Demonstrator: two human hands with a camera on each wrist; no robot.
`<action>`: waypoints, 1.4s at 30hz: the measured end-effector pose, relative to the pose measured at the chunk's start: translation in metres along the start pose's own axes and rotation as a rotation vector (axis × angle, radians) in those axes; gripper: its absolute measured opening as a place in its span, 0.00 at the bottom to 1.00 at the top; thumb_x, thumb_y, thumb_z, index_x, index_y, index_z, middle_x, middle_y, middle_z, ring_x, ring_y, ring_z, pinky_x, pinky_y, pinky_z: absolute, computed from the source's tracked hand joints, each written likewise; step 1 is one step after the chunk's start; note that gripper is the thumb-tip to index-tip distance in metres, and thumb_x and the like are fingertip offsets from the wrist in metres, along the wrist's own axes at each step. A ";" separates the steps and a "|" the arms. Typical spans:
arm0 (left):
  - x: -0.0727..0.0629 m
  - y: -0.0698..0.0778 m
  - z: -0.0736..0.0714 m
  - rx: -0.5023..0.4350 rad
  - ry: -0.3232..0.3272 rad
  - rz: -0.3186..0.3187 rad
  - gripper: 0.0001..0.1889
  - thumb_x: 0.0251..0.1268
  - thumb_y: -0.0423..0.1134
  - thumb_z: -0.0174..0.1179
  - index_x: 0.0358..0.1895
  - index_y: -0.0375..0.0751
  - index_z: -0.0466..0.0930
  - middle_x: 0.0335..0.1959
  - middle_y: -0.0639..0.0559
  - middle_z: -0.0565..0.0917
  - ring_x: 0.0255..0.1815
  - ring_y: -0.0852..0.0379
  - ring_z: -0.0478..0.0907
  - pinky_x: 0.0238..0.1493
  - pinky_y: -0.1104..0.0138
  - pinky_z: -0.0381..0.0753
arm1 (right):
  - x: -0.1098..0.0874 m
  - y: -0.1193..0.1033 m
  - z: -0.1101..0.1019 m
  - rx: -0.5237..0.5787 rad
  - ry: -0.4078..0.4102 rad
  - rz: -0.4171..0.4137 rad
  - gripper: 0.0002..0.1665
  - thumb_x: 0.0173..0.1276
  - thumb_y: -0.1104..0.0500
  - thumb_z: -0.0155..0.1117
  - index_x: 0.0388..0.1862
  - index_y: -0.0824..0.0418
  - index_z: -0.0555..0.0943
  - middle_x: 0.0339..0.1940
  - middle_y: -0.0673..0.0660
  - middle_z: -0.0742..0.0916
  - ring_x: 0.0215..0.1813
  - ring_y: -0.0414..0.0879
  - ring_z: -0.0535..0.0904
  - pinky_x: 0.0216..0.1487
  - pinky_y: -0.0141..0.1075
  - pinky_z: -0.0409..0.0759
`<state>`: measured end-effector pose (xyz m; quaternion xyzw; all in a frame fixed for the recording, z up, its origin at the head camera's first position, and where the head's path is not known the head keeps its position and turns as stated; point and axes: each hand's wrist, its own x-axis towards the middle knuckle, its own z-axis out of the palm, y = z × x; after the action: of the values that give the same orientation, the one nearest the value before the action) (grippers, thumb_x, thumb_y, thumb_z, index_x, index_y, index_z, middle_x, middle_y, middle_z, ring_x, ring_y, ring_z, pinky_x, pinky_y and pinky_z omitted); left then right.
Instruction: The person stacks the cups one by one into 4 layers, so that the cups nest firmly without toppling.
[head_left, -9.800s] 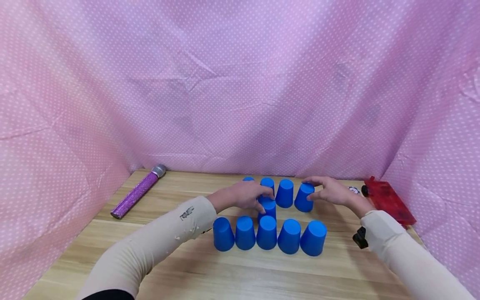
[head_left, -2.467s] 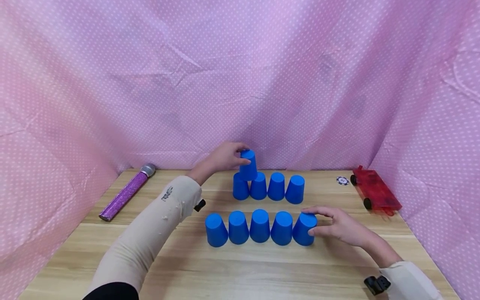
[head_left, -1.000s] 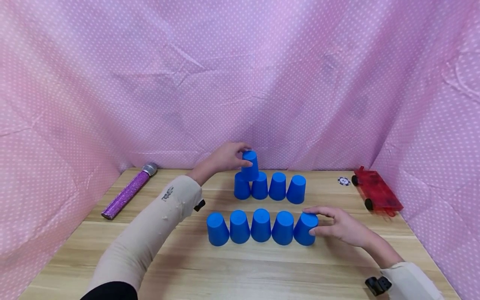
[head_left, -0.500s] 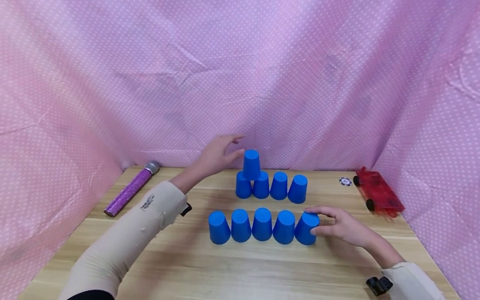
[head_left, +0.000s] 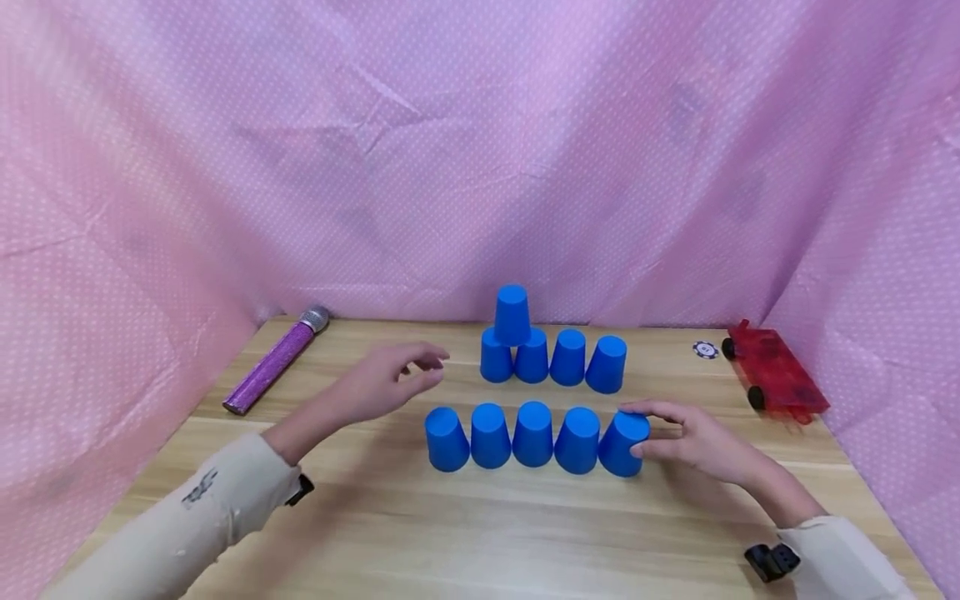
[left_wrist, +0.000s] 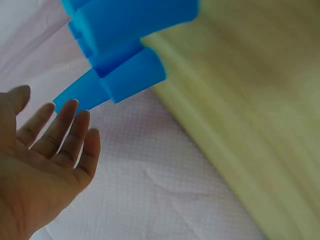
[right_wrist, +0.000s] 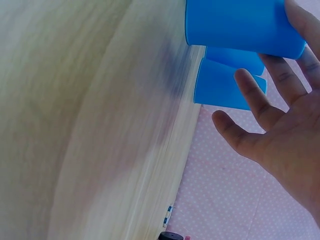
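Upside-down blue cups stand in two rows on the wooden table. At the back, one cup sits upright on top of the two leftmost cups of its row. My left hand hovers left of the rows, fingers loosely bent and holding nothing; in the left wrist view its palm shows, with cups beyond. At the front row's right end, my right hand holds the last cup between thumb and fingers. That cup appears at the top of the right wrist view, the lower fingers spread off it.
A purple glitter microphone lies at the back left. At the back right are a red toy car with black wheels and a poker chip. Pink dotted cloth hangs behind and along both sides of the table.
My left hand has let go of the upper cup, which stays on the back row, and has drawn back left and down. The right hand keeps its place at the front row's end cup.
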<state>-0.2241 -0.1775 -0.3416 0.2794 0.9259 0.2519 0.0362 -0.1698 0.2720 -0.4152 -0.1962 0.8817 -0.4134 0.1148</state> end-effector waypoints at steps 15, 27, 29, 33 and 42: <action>-0.042 -0.018 0.046 -0.168 -0.051 -0.046 0.33 0.63 0.61 0.65 0.70 0.53 0.72 0.63 0.59 0.80 0.64 0.53 0.76 0.59 0.51 0.80 | 0.001 0.000 0.001 -0.003 0.030 -0.020 0.32 0.67 0.51 0.70 0.69 0.56 0.76 0.69 0.63 0.79 0.71 0.72 0.69 0.57 0.75 0.70; -0.039 -0.019 0.058 -0.212 -0.046 -0.100 0.32 0.62 0.55 0.69 0.70 0.59 0.71 0.61 0.61 0.80 0.64 0.54 0.76 0.60 0.51 0.80 | 0.000 0.001 0.002 -0.011 0.027 -0.012 0.32 0.68 0.50 0.69 0.69 0.55 0.75 0.70 0.62 0.79 0.71 0.72 0.68 0.58 0.74 0.70; -0.039 -0.019 0.059 -0.220 -0.045 -0.102 0.32 0.62 0.54 0.69 0.69 0.58 0.72 0.61 0.61 0.80 0.64 0.54 0.76 0.60 0.50 0.80 | 0.000 0.001 0.002 -0.012 0.026 -0.007 0.32 0.68 0.49 0.69 0.69 0.54 0.75 0.70 0.62 0.78 0.72 0.73 0.68 0.58 0.75 0.70; -0.038 -0.020 0.059 -0.227 -0.041 -0.105 0.29 0.62 0.54 0.69 0.67 0.59 0.74 0.59 0.61 0.81 0.63 0.53 0.76 0.59 0.50 0.80 | 0.001 0.003 0.003 -0.016 0.031 0.012 0.33 0.67 0.47 0.70 0.69 0.53 0.75 0.70 0.62 0.78 0.72 0.72 0.67 0.59 0.75 0.69; -0.037 -0.024 0.062 -0.225 -0.035 -0.089 0.29 0.62 0.55 0.68 0.65 0.56 0.75 0.57 0.62 0.82 0.61 0.55 0.77 0.58 0.52 0.80 | 0.001 0.001 0.001 -0.017 0.026 0.000 0.32 0.68 0.49 0.69 0.69 0.54 0.76 0.70 0.61 0.79 0.72 0.72 0.68 0.59 0.75 0.69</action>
<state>-0.1919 -0.1868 -0.4099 0.2365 0.9024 0.3476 0.0945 -0.1702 0.2711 -0.4167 -0.1918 0.8866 -0.4085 0.1017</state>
